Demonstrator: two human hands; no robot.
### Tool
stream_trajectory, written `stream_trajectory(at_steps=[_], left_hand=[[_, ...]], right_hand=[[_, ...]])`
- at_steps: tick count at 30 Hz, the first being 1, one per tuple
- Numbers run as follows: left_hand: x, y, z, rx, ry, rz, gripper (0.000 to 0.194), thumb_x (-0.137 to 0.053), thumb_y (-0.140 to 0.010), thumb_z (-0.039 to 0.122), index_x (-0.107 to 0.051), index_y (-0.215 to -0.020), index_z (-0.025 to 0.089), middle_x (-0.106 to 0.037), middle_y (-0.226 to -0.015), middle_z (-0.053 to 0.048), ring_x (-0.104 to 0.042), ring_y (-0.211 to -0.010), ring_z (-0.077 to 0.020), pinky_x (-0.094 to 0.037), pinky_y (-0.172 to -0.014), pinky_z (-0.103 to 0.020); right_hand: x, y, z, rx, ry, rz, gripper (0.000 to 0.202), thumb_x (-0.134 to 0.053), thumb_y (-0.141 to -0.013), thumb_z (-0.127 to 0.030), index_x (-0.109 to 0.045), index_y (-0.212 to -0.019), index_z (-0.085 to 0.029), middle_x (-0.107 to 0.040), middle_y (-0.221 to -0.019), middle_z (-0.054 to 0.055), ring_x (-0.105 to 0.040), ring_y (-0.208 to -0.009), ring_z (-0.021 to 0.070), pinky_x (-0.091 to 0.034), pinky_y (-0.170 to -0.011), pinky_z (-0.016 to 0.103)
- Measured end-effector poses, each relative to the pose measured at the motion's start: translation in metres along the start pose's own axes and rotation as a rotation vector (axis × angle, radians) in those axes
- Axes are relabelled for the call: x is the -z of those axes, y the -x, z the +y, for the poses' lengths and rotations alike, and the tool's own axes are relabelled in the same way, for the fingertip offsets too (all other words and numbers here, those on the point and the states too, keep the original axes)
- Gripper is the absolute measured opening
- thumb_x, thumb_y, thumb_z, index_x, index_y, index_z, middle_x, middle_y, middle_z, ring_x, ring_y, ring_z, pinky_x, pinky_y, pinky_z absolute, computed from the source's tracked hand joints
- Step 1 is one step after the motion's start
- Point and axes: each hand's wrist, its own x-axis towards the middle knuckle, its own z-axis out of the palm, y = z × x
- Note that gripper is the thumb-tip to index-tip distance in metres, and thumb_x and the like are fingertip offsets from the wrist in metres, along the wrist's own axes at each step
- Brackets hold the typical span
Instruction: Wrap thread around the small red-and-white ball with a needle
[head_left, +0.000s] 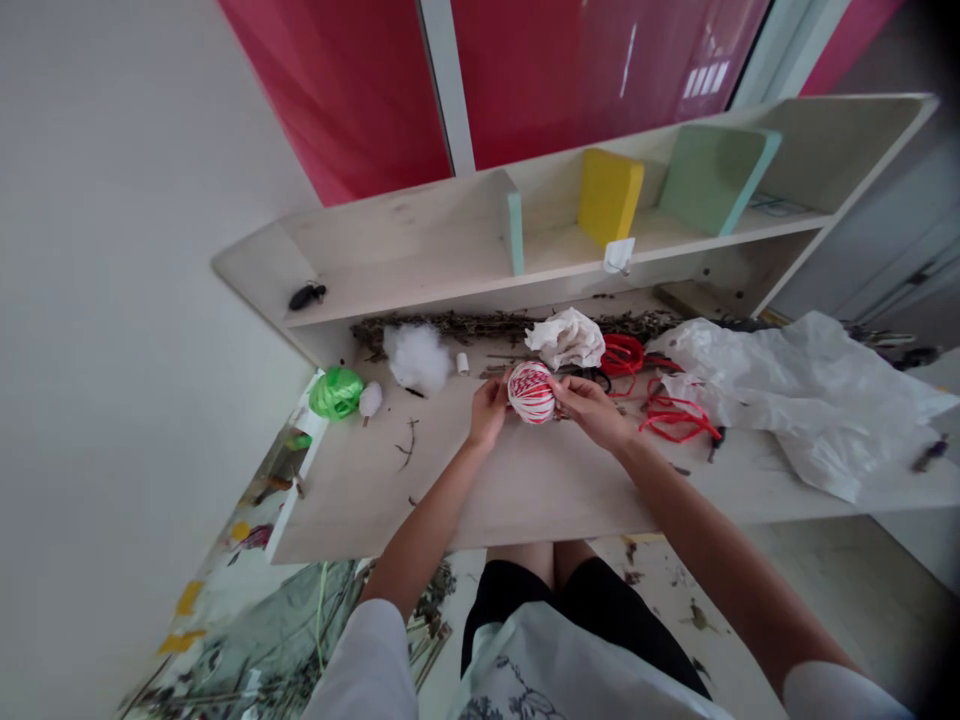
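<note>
Between my two hands, just above the desk, is a round ball of red and white string (532, 393). My left hand (490, 410) grips its left side with curled fingers. From the right, my right hand (589, 405) pinches the ball's edge between thumb and fingers. Right behind the ball lies a crumpled white paper or cloth (567, 338). Close to my right hand are a roll of red ribbon (622, 355) and a loose tangle of red ribbon (679, 415). Dark scissor-like handles (602, 379) show partly behind my right hand.
On the pale desk (360, 500) lie a fluffy white wad (418, 357), a small white spool (463, 363), a green ribbon ball (336, 393) and dry twigs (480, 325). A large clear plastic bag (810, 390) covers the right side. The shelf (420, 285) runs behind, with coloured dividers.
</note>
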Motion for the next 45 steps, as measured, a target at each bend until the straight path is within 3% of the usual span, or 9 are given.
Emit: stream_trajectory(at_steps=[3, 6, 10, 15, 22, 27, 30, 34, 45], left_hand=[[-0.002, 0.004, 0.004, 0.063, -0.004, -0.105, 0.062, -0.049, -0.072, 0.074, -0.066, -0.082, 0.015, -0.069, -0.077, -0.007, -0.066, -0.078, -0.0205, -0.053, -0.064, -0.028], [-0.006, 0.009, 0.008, 0.053, -0.022, -0.194, 0.06, -0.058, -0.069, 0.069, -0.066, -0.096, 0.016, -0.07, -0.09, -0.009, -0.066, -0.086, -0.0216, -0.053, -0.068, -0.028], [-0.009, 0.01, 0.009, 0.014, -0.019, -0.151, 0.056, -0.073, -0.063, 0.054, -0.064, -0.103, 0.017, -0.07, -0.098, -0.008, -0.065, -0.087, -0.0192, -0.053, -0.069, -0.025], [-0.006, 0.006, 0.005, 0.112, 0.034, -0.17, 0.049, -0.067, -0.069, 0.053, -0.065, -0.103, 0.018, -0.071, -0.088, -0.005, -0.066, -0.077, -0.0187, -0.052, -0.06, -0.024], [-0.007, 0.006, 0.011, 0.261, 0.288, -0.138, 0.033, -0.063, -0.074, 0.039, -0.066, -0.097, 0.016, -0.072, -0.088, -0.005, -0.068, -0.083, -0.0208, -0.056, -0.07, -0.03], [0.002, 0.005, 0.017, 0.312, 0.494, -0.126, 0.042, -0.05, -0.083, 0.046, -0.058, -0.118, 0.025, -0.07, -0.102, -0.003, -0.067, -0.088, -0.0215, -0.057, -0.075, -0.038], [0.007, 0.001, 0.018, 0.388, 0.557, -0.21, 0.049, -0.045, -0.085, 0.052, -0.054, -0.126, 0.024, -0.069, -0.106, -0.007, -0.067, -0.091, -0.0242, -0.056, -0.075, -0.042], [0.01, -0.002, 0.017, 0.466, 0.6, -0.338, 0.053, -0.041, -0.088, 0.053, -0.051, -0.129, 0.021, -0.069, -0.106, -0.01, -0.067, -0.092, -0.0248, -0.056, -0.075, -0.04], [0.015, -0.006, 0.015, 0.491, 0.619, -0.382, 0.054, -0.033, -0.091, 0.055, -0.054, -0.125, 0.019, -0.071, -0.096, -0.009, -0.069, -0.078, -0.0221, -0.056, -0.065, -0.033]], right_hand=[[0.0, 0.0, 0.0, -0.01, 0.014, 0.006, 0.043, -0.073, -0.069, -0.052, -0.049, -0.057, -0.019, -0.039, -0.052, -0.005, -0.033, -0.05, 0.0079, -0.029, -0.051, 0.025], [0.001, -0.001, 0.001, -0.014, 0.028, -0.002, 0.042, -0.072, -0.07, -0.053, -0.052, -0.058, -0.019, -0.036, -0.051, -0.006, -0.032, -0.049, 0.008, -0.03, -0.051, 0.026], [0.005, -0.002, 0.005, -0.016, 0.05, -0.03, 0.038, -0.07, -0.073, -0.052, -0.057, -0.064, -0.018, -0.04, -0.054, -0.005, -0.033, -0.051, 0.008, -0.03, -0.052, 0.026], [0.004, -0.003, 0.004, -0.031, 0.012, -0.007, 0.041, -0.072, -0.071, -0.052, -0.053, -0.06, -0.018, -0.036, -0.052, -0.006, -0.03, -0.049, 0.0074, -0.03, -0.051, 0.025], [-0.003, -0.001, -0.009, -0.032, -0.021, 0.065, 0.05, -0.075, -0.063, -0.058, -0.044, -0.053, -0.019, -0.031, -0.048, -0.007, -0.027, -0.046, 0.007, -0.028, -0.048, 0.025], [-0.003, -0.001, -0.011, -0.043, -0.03, 0.129, 0.049, -0.078, -0.059, -0.054, -0.045, -0.053, -0.019, -0.034, -0.049, -0.007, -0.028, -0.047, 0.0063, -0.029, -0.049, 0.024], [-0.003, -0.001, -0.011, -0.059, -0.021, 0.139, 0.049, -0.079, -0.057, -0.054, -0.046, -0.053, -0.019, -0.037, -0.049, -0.007, -0.032, -0.047, 0.0063, -0.03, -0.049, 0.024], [-0.002, -0.002, -0.009, -0.055, -0.009, 0.149, 0.049, -0.079, -0.057, -0.056, -0.048, -0.054, -0.018, -0.037, -0.048, -0.007, -0.034, -0.047, 0.0058, -0.032, -0.049, 0.023], [0.002, -0.003, -0.002, -0.057, 0.015, 0.1, 0.048, -0.078, -0.057, -0.058, -0.051, -0.056, -0.019, -0.045, -0.052, -0.004, -0.037, -0.049, 0.0074, -0.035, -0.05, 0.024]])
